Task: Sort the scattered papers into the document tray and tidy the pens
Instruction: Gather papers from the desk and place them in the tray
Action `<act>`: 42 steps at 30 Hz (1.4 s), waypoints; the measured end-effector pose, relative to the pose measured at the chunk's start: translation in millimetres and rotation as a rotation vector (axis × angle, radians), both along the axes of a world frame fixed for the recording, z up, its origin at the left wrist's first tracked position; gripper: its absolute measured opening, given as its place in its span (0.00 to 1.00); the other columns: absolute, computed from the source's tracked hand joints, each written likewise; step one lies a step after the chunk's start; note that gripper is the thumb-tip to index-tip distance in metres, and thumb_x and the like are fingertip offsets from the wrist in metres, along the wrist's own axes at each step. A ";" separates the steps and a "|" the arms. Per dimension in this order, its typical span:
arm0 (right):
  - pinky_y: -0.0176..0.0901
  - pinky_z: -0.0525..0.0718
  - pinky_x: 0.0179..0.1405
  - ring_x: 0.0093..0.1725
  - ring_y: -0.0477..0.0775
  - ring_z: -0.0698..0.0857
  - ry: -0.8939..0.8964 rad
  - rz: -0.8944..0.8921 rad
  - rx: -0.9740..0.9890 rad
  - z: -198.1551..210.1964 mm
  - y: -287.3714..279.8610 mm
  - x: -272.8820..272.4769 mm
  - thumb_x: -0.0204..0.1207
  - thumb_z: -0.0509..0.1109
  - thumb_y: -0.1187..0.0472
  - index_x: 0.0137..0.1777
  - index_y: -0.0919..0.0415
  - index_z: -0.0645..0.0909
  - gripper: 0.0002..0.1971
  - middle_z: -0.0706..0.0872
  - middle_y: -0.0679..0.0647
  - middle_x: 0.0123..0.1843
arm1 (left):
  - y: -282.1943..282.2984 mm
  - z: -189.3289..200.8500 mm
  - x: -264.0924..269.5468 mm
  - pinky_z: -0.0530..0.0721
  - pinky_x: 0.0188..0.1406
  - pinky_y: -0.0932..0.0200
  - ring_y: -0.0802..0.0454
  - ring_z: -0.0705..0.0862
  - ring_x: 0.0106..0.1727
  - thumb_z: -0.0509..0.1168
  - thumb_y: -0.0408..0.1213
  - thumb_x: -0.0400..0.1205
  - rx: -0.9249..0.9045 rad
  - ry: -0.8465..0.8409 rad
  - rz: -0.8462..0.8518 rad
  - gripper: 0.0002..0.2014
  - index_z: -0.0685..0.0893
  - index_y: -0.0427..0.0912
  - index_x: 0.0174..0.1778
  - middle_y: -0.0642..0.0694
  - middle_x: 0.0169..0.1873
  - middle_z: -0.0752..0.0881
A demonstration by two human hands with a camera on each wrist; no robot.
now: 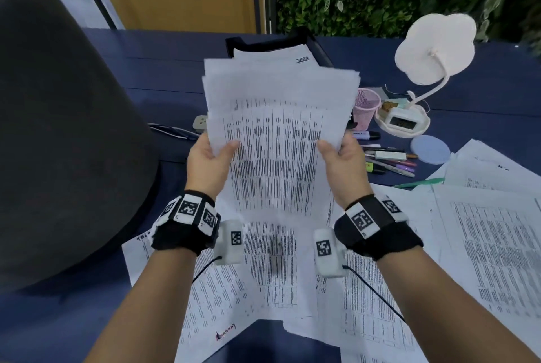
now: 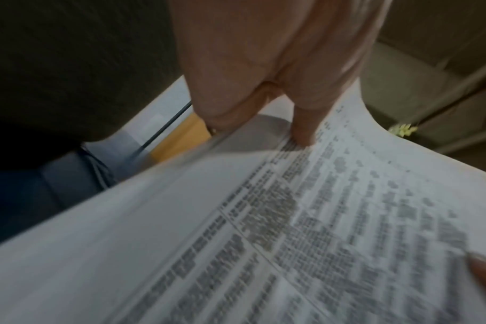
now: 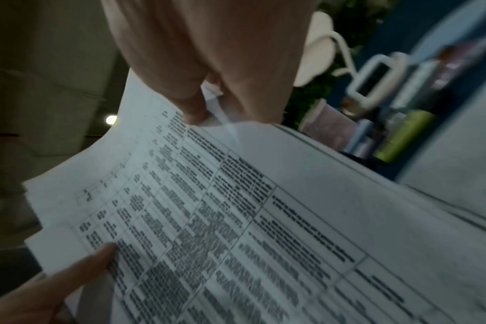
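Observation:
I hold a stack of printed papers (image 1: 278, 134) in the air over the desk, one hand on each side. My left hand (image 1: 209, 157) grips its left edge, thumb on top; the left wrist view shows the stack (image 2: 292, 230) under that hand (image 2: 264, 92). My right hand (image 1: 341, 157) grips the right edge, seen close with the stack (image 3: 236, 219) in the right wrist view (image 3: 208, 76). Behind the stack stands the black document tray (image 1: 319, 49) with sheets in it. Pens and markers (image 1: 389, 162) lie loose to the right, near a pink mesh cup (image 1: 366, 108).
More printed sheets (image 1: 483, 239) cover the blue desk (image 1: 164, 75) in front and to the right. A white lamp (image 1: 433, 49) with a clock base (image 1: 401, 122), a round blue disc (image 1: 429, 149) and a power strip (image 1: 200, 123) sit behind. A dark chair back (image 1: 58, 128) fills the left.

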State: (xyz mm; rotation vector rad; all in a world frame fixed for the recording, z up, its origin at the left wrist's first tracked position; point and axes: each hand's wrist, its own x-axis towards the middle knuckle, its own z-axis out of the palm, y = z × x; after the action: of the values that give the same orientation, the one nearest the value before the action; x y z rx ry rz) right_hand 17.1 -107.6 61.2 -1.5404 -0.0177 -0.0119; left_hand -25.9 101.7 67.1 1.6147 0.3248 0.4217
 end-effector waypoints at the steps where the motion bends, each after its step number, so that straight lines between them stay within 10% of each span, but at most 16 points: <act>1: 0.34 0.80 0.55 0.51 0.34 0.85 -0.057 -0.010 -0.007 11.6 0.8 -0.5 0.82 0.64 0.68 0.59 0.56 0.76 0.10 0.86 0.44 0.53 | -5.3 8.8 1.4 0.83 0.61 0.59 0.64 0.86 0.54 0.67 0.29 0.81 0.007 -0.058 0.034 0.15 0.78 0.43 0.63 0.56 0.52 0.87; 7: 0.22 0.77 0.50 0.49 0.28 0.83 -0.281 -0.064 -0.057 45.7 3.6 -5.8 0.82 0.61 0.69 0.58 0.49 0.70 0.13 0.82 0.36 0.52 | -28.7 30.2 7.8 0.80 0.54 0.68 0.61 0.83 0.57 0.63 0.31 0.83 0.011 -0.253 0.105 0.15 0.71 0.54 0.58 0.45 0.60 0.81; 15: 0.51 0.83 0.60 0.53 0.52 0.86 -0.046 -0.074 0.013 9.2 -24.0 -4.9 0.73 0.70 0.61 0.53 0.56 0.78 0.10 0.88 0.51 0.51 | -19.6 -13.8 -4.7 0.80 0.64 0.46 0.48 0.84 0.57 0.63 0.26 0.82 -0.278 -0.076 0.052 0.12 0.74 0.47 0.56 0.45 0.56 0.85; 21: 0.59 0.79 0.65 0.59 0.69 0.81 0.041 0.012 -0.026 1.0 -16.7 -7.1 0.74 0.64 0.69 0.58 0.48 0.73 0.18 0.83 0.69 0.59 | -37.0 -15.8 -1.7 0.82 0.55 0.67 0.61 0.86 0.53 0.62 0.24 0.82 -0.286 -0.004 -0.049 0.16 0.77 0.45 0.63 0.51 0.54 0.87; 26: 0.29 0.81 0.51 0.46 0.36 0.84 -0.014 -0.008 -0.026 2.0 -21.4 -4.2 0.78 0.60 0.76 0.54 0.49 0.70 0.18 0.84 0.43 0.51 | -38.1 -14.2 1.4 0.83 0.53 0.68 0.63 0.86 0.51 0.65 0.25 0.81 -0.247 -0.036 -0.036 0.15 0.79 0.49 0.56 0.54 0.50 0.87; 32: 0.49 0.83 0.60 0.51 0.47 0.87 0.093 0.032 -0.229 -20.2 -34.3 -1.0 0.78 0.69 0.61 0.59 0.58 0.80 0.11 0.88 0.51 0.53 | -33.7 -13.7 2.7 0.83 0.53 0.69 0.67 0.86 0.50 0.66 0.29 0.81 -0.150 0.003 -0.035 0.12 0.82 0.44 0.60 0.54 0.51 0.87; 35: 0.47 0.83 0.46 0.42 0.52 0.86 0.145 0.013 -0.307 -33.1 -49.7 -1.4 0.74 0.75 0.52 0.46 0.63 0.85 0.13 0.89 0.58 0.43 | -27.1 -9.2 3.3 0.84 0.52 0.68 0.61 0.87 0.53 0.65 0.30 0.82 -0.203 -0.033 0.016 0.13 0.81 0.42 0.62 0.52 0.54 0.87; 39: 0.46 0.87 0.44 0.47 0.57 0.88 0.239 -0.022 0.017 -37.2 -59.5 -3.1 0.71 0.76 0.62 0.49 0.56 0.85 0.07 0.90 0.55 0.47 | -19.8 -4.9 6.6 0.83 0.46 0.71 0.64 0.88 0.47 0.62 0.31 0.84 -0.363 -0.086 0.096 0.11 0.81 0.36 0.62 0.51 0.50 0.89; 42: 0.48 0.89 0.44 0.48 0.53 0.89 0.294 -0.007 0.485 -29.5 -52.9 -3.6 0.72 0.71 0.64 0.57 0.56 0.80 0.14 0.90 0.55 0.51 | -18.6 -7.3 6.5 0.77 0.69 0.48 0.47 0.84 0.63 0.61 0.31 0.85 -0.576 -0.112 -0.013 0.13 0.79 0.40 0.65 0.45 0.59 0.87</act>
State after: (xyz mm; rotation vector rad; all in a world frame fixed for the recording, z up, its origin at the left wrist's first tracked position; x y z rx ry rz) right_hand 13.5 -160.5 31.7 -1.0455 0.2106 0.1923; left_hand -19.4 83.1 59.8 1.0270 0.3154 0.3646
